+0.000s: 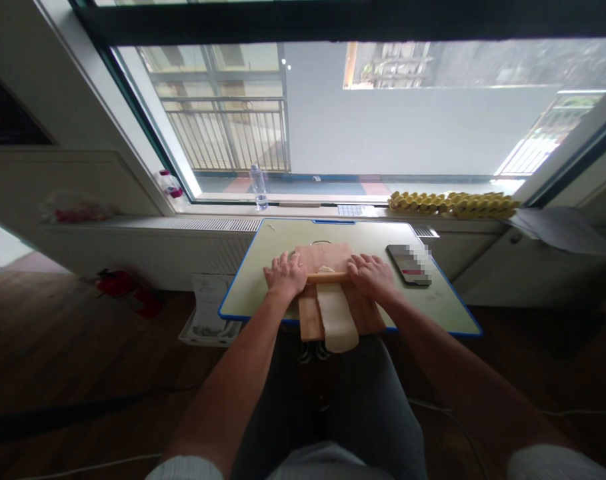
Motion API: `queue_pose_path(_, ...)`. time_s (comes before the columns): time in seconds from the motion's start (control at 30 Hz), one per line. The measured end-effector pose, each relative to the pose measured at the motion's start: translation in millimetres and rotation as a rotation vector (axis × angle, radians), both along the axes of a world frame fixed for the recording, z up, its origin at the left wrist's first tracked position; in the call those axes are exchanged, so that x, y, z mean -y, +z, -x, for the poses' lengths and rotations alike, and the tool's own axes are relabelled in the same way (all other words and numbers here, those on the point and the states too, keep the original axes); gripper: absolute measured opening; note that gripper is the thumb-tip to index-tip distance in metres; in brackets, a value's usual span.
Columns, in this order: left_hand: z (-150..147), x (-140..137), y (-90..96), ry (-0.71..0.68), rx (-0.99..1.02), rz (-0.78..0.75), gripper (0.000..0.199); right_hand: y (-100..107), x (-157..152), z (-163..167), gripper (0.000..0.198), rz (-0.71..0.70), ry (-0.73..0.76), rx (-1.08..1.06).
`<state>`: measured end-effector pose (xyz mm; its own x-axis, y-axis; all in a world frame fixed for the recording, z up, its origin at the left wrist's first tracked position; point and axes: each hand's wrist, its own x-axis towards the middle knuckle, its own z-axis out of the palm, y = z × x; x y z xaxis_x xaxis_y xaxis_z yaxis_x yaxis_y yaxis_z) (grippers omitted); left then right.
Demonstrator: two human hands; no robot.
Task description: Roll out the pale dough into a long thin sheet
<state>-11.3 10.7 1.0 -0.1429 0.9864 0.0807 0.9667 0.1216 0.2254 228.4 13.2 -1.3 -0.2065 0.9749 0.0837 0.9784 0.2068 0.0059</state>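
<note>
A wooden rolling pin (327, 277) lies crosswise over a long strip of pale dough (337, 317). My left hand (287, 273) is closed over the pin's left end, and my right hand (371, 275) covers the right end. Under the dough is a wooden cutting board (310, 320), set at the near side of a small table. The dough's near end hangs past the board's front edge toward my lap. A little crumpled dough shows just beyond the pin. My palms hide both tips of the pin.
The pale table (253, 280) has a blue rim. A phone (409, 265) lies at its right. On the windowsill behind stand a clear bottle (258, 188) and yellow egg trays (453, 204). A white box (207, 327) and a red fire extinguisher (127, 290) are on the floor at left.
</note>
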Motion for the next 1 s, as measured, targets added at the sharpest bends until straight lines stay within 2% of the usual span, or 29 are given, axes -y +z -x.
queue_pose_path(0.23,7.1,-39.8,0.2,0.007,0.058,0.091,0.057,6.5,-42.8,2.9,0.049,0.072,0.035,-0.009)
queue_pose_path(0.4,7.5,-65.6,3.7,0.016,0.054,0.143,0.056,0.2,-77.7,2.8,0.059,0.156,-0.051,-0.124)
queue_pose_path(0.53,5.8,-76.7,7.7,0.021,0.047,0.123,0.056,-7.2,-93.6,2.5,0.072,0.191,-0.124,-0.167)
queue_pose_path(0.77,5.2,-67.5,8.5,-0.013,0.021,0.143,0.060,-5.6,-76.9,1.8,0.076,0.150,-0.153,-0.166)
queue_pose_path(1.0,3.9,-34.4,4.1,-0.030,0.016,0.128,0.065,2.5,-33.3,3.1,0.052,0.046,-0.010,-0.018)
